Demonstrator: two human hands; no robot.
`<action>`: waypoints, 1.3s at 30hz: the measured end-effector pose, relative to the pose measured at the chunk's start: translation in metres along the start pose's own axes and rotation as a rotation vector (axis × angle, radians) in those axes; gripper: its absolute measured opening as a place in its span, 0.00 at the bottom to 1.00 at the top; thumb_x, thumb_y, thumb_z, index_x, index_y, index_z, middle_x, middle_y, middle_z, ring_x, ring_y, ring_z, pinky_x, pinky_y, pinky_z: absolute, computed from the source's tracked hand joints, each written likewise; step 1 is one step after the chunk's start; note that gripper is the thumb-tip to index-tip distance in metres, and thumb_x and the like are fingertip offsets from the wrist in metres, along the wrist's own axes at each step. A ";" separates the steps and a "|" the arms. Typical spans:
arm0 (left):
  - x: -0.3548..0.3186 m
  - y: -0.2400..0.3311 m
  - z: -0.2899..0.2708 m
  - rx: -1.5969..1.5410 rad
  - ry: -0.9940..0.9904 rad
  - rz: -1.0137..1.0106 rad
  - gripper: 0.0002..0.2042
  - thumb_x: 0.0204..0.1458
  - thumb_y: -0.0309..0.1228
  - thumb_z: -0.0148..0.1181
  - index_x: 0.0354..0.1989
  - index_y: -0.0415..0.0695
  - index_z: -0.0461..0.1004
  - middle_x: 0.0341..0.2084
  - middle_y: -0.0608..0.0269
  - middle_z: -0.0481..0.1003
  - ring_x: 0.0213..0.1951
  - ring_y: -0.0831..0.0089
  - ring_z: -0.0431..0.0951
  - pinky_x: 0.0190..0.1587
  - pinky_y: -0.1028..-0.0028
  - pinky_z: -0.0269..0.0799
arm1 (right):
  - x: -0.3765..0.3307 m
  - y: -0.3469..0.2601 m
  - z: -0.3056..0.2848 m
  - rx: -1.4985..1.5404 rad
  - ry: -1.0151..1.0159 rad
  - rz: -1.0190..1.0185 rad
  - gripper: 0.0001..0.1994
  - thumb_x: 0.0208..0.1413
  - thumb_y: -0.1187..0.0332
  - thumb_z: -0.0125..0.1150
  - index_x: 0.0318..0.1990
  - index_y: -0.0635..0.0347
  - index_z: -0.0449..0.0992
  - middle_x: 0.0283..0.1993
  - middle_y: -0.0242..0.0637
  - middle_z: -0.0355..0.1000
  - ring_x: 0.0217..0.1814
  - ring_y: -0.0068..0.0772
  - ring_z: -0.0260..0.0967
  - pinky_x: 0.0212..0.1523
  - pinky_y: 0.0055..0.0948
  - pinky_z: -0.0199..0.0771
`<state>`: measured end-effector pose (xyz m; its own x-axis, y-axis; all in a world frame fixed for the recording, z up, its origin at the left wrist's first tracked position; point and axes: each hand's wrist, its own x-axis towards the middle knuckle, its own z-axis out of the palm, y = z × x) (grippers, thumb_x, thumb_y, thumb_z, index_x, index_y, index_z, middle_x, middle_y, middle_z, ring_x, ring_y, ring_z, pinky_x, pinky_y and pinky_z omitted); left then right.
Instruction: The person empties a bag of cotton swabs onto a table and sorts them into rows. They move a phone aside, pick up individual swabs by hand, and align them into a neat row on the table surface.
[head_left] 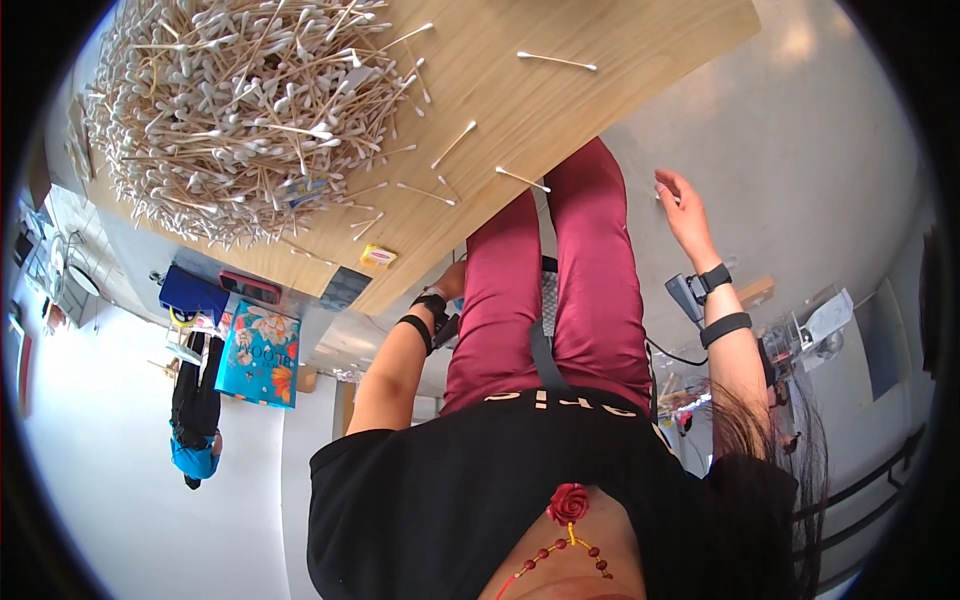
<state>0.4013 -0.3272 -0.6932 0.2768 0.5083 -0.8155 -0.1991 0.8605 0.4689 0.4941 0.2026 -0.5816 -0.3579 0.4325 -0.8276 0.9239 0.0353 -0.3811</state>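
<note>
A big heap of cotton swabs [250,110] with white tips and thin pale sticks covers the left part of the wooden table [640,40]. Several loose swabs lie apart from it, among them one swab [557,61] near the far side and another swab [522,179] at the near edge. My right hand [684,212] is off the table, to the right of my knees, fingers bent together; a small white bit shows at them, too small to name. Low beside my left thigh is my left hand [453,279], near the table edge, its fingers mostly hidden.
On the table edge lie a small yellow packet [378,257] and a dark flat piece [345,289]. Beyond stand a blue flowered bag [259,354], a dark blue box [194,293] and a red-edged phone-like object [250,287]. A person [195,440] in blue is at far left.
</note>
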 end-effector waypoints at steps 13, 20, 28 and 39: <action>-0.025 0.036 -0.050 0.157 -0.196 -0.082 0.37 0.59 0.48 0.65 0.72 0.42 0.61 0.71 0.50 0.64 0.71 0.58 0.62 0.73 0.63 0.57 | -0.042 -0.071 0.009 -0.006 -0.022 -0.372 0.10 0.55 0.72 0.70 0.45 0.57 0.82 0.46 0.35 0.74 0.48 0.33 0.73 0.51 0.31 0.73; -0.039 0.048 -0.055 0.142 -0.168 -0.086 0.37 0.59 0.48 0.64 0.72 0.42 0.60 0.71 0.50 0.63 0.72 0.58 0.61 0.73 0.63 0.55 | -0.030 -0.072 0.023 -0.164 0.120 -0.670 0.11 0.51 0.70 0.73 0.42 0.57 0.81 0.44 0.37 0.74 0.50 0.42 0.72 0.50 0.38 0.73; -0.049 0.051 -0.050 0.080 -0.014 -0.054 0.37 0.59 0.47 0.64 0.73 0.42 0.59 0.72 0.50 0.62 0.73 0.59 0.59 0.74 0.64 0.54 | -0.002 -0.067 0.046 -0.300 0.340 -0.864 0.06 0.53 0.69 0.69 0.38 0.55 0.80 0.43 0.34 0.75 0.49 0.42 0.73 0.51 0.39 0.73; -0.095 -0.104 0.019 -0.475 0.381 -0.015 0.26 0.65 0.42 0.59 0.68 0.43 0.68 0.60 0.58 0.76 0.60 0.65 0.75 0.63 0.64 0.68 | -0.019 0.027 0.073 0.191 0.401 -0.675 0.09 0.65 0.72 0.59 0.50 0.60 0.79 0.47 0.38 0.76 0.44 0.32 0.76 0.47 0.30 0.77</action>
<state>0.4137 -0.4646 -0.6581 -0.0557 0.3738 -0.9258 -0.6197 0.7141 0.3256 0.5158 0.1298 -0.6057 -0.7211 0.6643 -0.1965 0.4733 0.2653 -0.8400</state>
